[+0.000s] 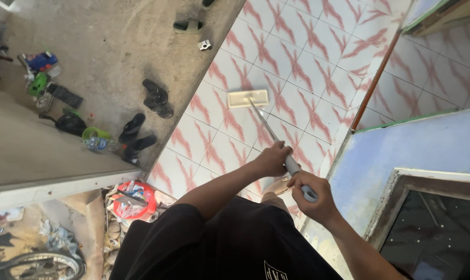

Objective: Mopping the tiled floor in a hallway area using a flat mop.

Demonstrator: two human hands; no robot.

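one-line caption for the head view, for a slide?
Both hands, left hand ahead of right hand, grip a mop handle, its flat head on the red-patterned tiled floor.

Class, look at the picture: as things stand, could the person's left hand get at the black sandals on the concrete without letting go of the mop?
Probably not. The left hand is wrapped round the mop handle, and the black sandals lie apart on the concrete, beyond the tile edge. Nothing blocks the way.
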